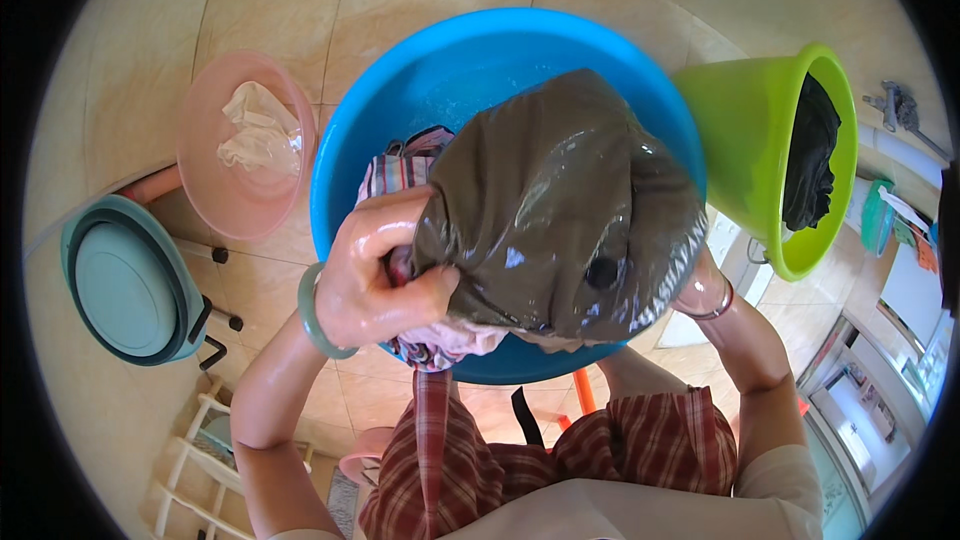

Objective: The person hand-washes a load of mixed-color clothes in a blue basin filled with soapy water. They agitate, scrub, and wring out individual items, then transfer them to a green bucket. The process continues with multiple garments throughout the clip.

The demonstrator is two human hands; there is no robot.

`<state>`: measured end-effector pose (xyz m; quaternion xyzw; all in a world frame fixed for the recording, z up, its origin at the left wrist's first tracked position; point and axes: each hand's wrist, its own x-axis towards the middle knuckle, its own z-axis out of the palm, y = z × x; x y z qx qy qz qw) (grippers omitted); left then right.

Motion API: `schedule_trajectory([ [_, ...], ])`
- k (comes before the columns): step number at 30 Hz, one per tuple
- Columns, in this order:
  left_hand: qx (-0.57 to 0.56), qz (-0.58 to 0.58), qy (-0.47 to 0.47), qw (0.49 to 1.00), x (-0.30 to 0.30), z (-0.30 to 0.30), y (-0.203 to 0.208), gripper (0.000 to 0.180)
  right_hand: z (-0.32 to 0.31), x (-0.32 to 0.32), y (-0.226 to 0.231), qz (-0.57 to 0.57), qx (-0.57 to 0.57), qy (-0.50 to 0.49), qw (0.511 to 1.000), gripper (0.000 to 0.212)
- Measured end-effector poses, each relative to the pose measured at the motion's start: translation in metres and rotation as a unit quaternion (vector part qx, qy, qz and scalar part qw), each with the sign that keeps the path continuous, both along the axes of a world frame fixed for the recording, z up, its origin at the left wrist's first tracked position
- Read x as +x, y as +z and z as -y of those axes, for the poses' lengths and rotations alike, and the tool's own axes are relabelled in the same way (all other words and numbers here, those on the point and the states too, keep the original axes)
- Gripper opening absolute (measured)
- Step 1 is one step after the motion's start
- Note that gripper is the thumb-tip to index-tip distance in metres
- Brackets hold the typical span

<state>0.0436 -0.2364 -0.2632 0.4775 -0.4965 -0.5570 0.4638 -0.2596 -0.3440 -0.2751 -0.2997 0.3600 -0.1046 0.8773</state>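
Note:
A wet dark brown garment (pixel 540 200) with a round dark button-like spot is bunched up above the large blue basin (pixel 350 110). Its near left edge is pinched between the thumb and fingers of my left hand (pixel 375 270), which wears a green bangle. My right hand (pixel 703 290) is under the garment's right side; the cloth hides its fingers, so their grip does not show. Striped, multicoloured cloth (pixel 395 172) shows behind and below my left hand, partly inside the basin. Water with some bubbles (pixel 460 90) lies in the basin's far part.
A pink basin (pixel 200 160) with white cloth (pixel 258 125) stands to the left, near a folded green basin (pixel 125 285). On the right, a lime green bucket (pixel 740 130) leans over with black cloth (pixel 812 155) inside. A cream rack (pixel 185 460) is at lower left.

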Motion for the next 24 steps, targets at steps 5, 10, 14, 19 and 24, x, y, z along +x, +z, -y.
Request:
schedule_trajectory([
  [5,-0.073,0.083,-0.021,0.994,0.002,-0.02,-0.014,0.02,-0.006,0.025,0.018,0.028,-0.485,0.23,0.843,0.063],
  [10,0.0,0.188,-0.049,0.981,0.004,-0.055,-0.042,0.014,-0.046,0.013,-0.034,-0.085,-0.588,0.368,0.715,0.048],
  [14,-0.037,0.397,-0.165,0.902,0.001,-0.07,-0.039,0.012,-0.071,0.0,-0.047,-0.106,-0.631,0.424,0.641,0.04],
  [19,0.047,0.515,-0.075,0.852,-0.026,-0.073,-0.021,0.063,-0.058,-0.017,-0.028,-0.258,-0.688,0.333,0.591,0.049],
  [24,0.003,0.561,-0.128,0.818,-0.08,-0.054,-0.087,0.085,-0.076,0.0,-0.1,-0.308,-0.672,0.384,0.553,0.085],
])
